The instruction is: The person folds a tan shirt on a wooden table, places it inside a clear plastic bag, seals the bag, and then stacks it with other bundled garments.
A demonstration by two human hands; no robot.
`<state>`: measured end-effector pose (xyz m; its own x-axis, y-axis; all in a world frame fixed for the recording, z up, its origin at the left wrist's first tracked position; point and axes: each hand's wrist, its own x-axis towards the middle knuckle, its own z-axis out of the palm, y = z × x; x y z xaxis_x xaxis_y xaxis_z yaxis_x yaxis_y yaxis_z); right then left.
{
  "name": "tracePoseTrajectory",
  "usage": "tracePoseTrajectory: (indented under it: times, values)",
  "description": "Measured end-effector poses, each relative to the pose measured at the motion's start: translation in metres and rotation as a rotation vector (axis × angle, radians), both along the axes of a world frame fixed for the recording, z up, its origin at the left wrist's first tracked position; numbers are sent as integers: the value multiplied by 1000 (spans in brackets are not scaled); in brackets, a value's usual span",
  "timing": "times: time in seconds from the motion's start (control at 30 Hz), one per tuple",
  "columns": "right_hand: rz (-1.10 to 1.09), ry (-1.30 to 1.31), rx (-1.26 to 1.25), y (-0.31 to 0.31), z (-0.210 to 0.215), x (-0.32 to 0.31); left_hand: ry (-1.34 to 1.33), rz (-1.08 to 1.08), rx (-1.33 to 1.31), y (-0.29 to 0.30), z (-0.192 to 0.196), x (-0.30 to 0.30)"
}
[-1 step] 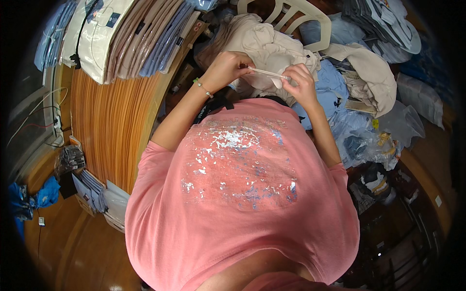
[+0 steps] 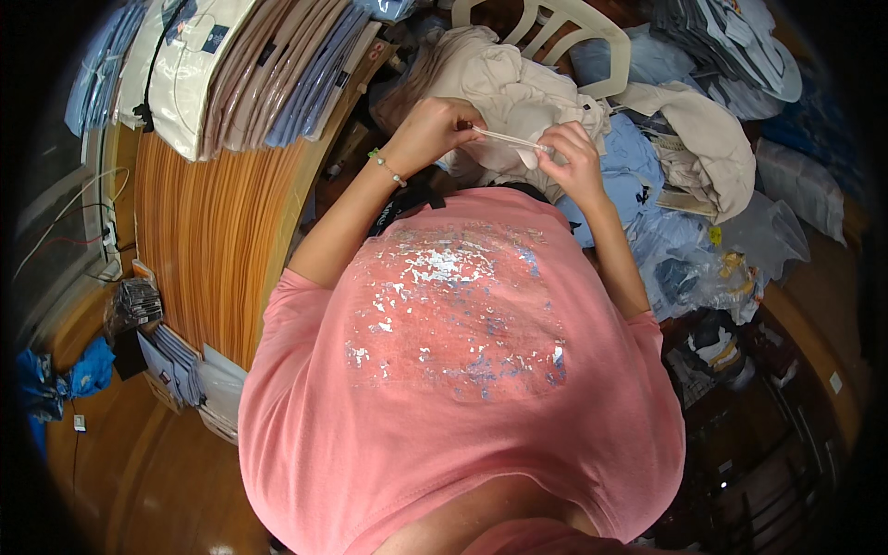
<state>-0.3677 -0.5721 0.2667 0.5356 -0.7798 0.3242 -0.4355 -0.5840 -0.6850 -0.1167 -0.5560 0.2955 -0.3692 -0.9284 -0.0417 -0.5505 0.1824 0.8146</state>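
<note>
My left hand (image 2: 453, 125) and my right hand (image 2: 571, 155) are raised in front of my chest, fingers pinched. Between them runs a narrow whitish strip (image 2: 504, 138), pulled fairly straight, one end in each hand. A small pale tab (image 2: 528, 159) hangs from it beside my right fingers. What the strip belongs to is too small to tell. Behind it, a translucent pale piece (image 2: 529, 118) lies on a heap of crumpled cream garments (image 2: 481, 65). Light blue cloth (image 2: 633, 166) spreads to the right of my right hand.
Stacks of folded shirts in clear sleeves (image 2: 268, 74) stand on the striped wooden table (image 2: 213, 231) at left. A cream plastic chair (image 2: 615, 65) stands beyond the heap. Clear plastic bags (image 2: 708, 273) and a beige garment (image 2: 726, 157) crowd the right side.
</note>
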Motion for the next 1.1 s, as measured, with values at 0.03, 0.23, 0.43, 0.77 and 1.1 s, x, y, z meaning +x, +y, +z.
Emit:
tracePoseTrajectory:
  times: [0.03,0.23,0.43,0.77,1.1]
  values:
    - [-5,1,1,1,0,0,16,9,16,-1,0,-1]
    - [-31,-19,20,3,0,-4,20,-24,8,-7,3,-3]
    - [180,-55,177,-9,-8,-9,-144,-114,-279,-24,9,-9]
    - [-28,360,563,-110,-191,-8,-313,211,775,22,-200,-7]
    - [-484,-120,335,-78,-75,-130,345,696,83,14,-150,37]
